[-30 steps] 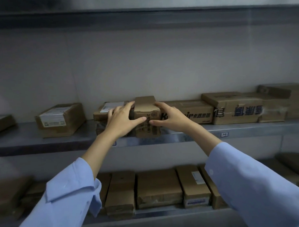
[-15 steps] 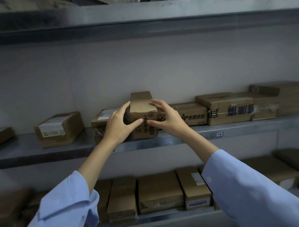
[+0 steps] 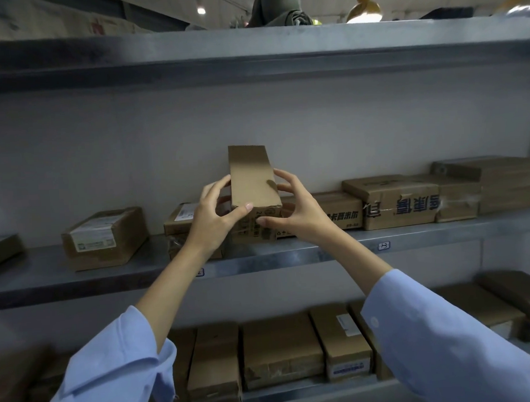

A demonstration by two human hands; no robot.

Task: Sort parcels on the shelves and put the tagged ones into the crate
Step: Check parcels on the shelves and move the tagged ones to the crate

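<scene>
I see the left hand (image 3: pixel 211 218) and right hand (image 3: pixel 300 211), grips clasping the small parcel (image 3: pixel 252 180), now tilted up from the shelf (image 3: pixel 320 253): a tag check, I judge.

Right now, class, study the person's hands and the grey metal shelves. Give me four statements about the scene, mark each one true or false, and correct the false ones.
1. The left hand and the right hand both grip the narrow brown cardboard box. True.
2. Brown cardboard boxes lie on the lower shelf. True.
3. The brown parcel with the white label lies on the lower shelf. False: it lies on the middle grey metal shelf.
4. The sleeves are dark red. False: the sleeves are light blue.
</scene>
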